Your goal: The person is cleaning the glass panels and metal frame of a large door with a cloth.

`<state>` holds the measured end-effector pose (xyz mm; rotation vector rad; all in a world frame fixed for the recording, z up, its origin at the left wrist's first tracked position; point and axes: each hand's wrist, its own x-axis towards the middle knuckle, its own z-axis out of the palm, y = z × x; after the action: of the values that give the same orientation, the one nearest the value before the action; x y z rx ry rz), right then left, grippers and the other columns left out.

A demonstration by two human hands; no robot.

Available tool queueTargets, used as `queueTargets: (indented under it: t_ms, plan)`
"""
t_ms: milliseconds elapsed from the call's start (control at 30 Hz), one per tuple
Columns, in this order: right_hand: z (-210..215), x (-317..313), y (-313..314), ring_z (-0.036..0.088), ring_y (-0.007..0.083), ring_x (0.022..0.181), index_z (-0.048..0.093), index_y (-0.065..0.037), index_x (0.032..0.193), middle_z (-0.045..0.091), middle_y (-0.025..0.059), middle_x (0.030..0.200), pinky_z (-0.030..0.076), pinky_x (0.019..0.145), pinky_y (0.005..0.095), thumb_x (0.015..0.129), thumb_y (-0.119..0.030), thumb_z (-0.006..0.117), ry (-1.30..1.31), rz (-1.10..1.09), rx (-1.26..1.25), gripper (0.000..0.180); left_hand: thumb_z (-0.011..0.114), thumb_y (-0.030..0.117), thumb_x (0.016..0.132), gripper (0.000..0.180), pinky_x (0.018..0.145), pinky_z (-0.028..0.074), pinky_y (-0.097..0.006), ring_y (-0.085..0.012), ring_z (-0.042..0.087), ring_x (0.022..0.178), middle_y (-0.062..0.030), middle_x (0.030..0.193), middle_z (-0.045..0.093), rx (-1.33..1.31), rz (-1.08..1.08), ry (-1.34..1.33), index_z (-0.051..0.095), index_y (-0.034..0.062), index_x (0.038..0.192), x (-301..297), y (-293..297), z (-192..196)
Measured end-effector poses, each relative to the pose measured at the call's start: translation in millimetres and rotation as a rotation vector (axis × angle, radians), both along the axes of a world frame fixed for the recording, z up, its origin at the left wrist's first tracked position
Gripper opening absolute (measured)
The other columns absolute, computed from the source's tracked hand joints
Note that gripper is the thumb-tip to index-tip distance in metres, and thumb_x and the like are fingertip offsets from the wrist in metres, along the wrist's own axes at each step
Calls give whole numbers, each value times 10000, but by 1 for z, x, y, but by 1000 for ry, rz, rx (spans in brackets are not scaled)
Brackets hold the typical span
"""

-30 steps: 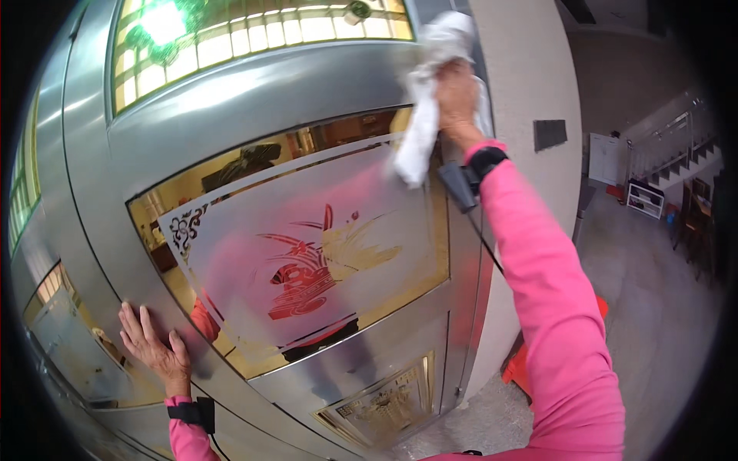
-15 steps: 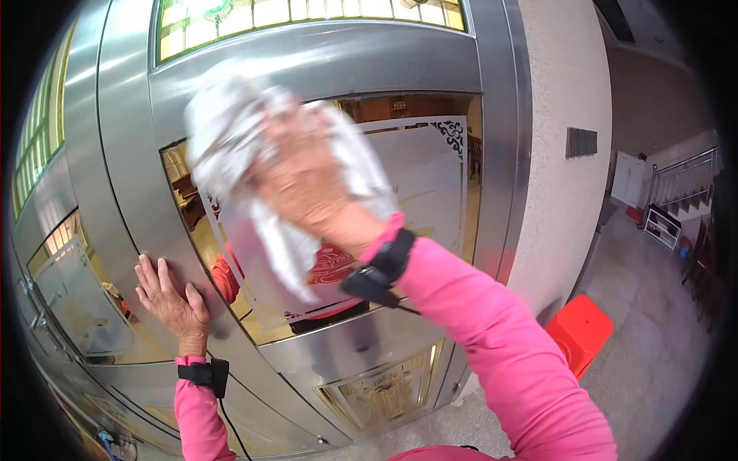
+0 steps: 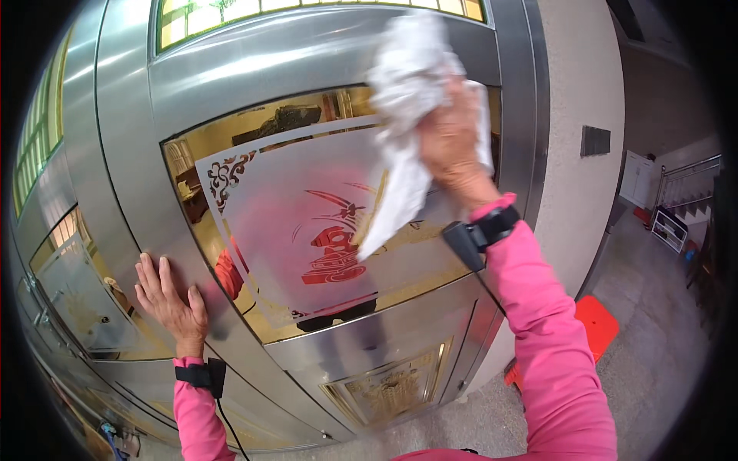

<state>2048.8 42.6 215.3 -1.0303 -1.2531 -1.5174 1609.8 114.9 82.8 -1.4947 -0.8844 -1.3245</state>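
Head view, right hand [image 3: 452, 142] gripping a bunched white cloth [image 3: 411, 88], cloth across the upper right of a patterned glass panel [image 3: 265, 211], left hand [image 3: 171, 303] flat, fingers spread, against the steel door [image 3: 134, 138]

one white cloth [image 3: 407, 100], two black wristbands [image 3: 496, 225] [image 3: 198, 375], one red stool [image 3: 600, 326]

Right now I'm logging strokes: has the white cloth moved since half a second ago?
Yes: the white cloth in the right hand went rightward across the glass panel, toward its right end.
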Motion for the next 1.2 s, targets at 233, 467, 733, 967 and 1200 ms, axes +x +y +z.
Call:
queueTargets:
  t_ms: [233, 467, 733, 967, 1200]
  plan:
    - [-32, 86, 16, 365, 443, 1195, 411, -79, 1283, 393, 300, 1247, 255, 990, 572, 900, -323, 457, 451, -64, 128, 456, 409, 341, 869, 538, 1067, 124, -482, -323, 247, 1345, -152, 1448, 285, -13, -13, -9, 361, 117, 1355, 6, 8, 0]
    - [-36, -70, 24, 295, 478, 1234, 457, -31, 1243, 340, 348, 1270, 158, 1045, 583, 890, -308, 472, 232, -61, 54, 449, 410, 351, 864, 550, 1076, 114, -471, -319, 246, 1346, -163, 1443, 287, 20, -27, -9, 357, 112, 1357, 4, 8, 0]
    - [-67, -225, 29, 317, 371, 1278, 617, -155, 906, 367, 91, 1378, 216, 1031, 591, 730, -242, 611, -268, 413, -303, 197, 428, 316, 865, 541, 1068, 110, -482, -317, 238, 1350, -153, 1451, 276, -19, -55, -16, 346, 117, 1362, 8, 4, -4]
    - [-169, -152, -5, 329, 245, 1299, 613, -235, 794, 392, -20, 1383, 292, 1016, 471, 769, -268, 529, -478, 213, -580, 93, 463, 358, 855, 521, 1044, 163, -492, -253, 282, 1334, -71, 1444, 319, 31, -62, -36, 402, 201, 1348, 4, 12, 0]
    - [-225, 6, -53, 376, 329, 1237, 578, -141, 626, 426, 50, 1351, 266, 1004, 576, 643, -201, 643, -289, -61, -764, 90, 482, 352, 857, 518, 1039, 163, -501, -262, 283, 1332, -64, 1452, 303, 51, -74, -14, 398, 211, 1349, 3, 23, 6]
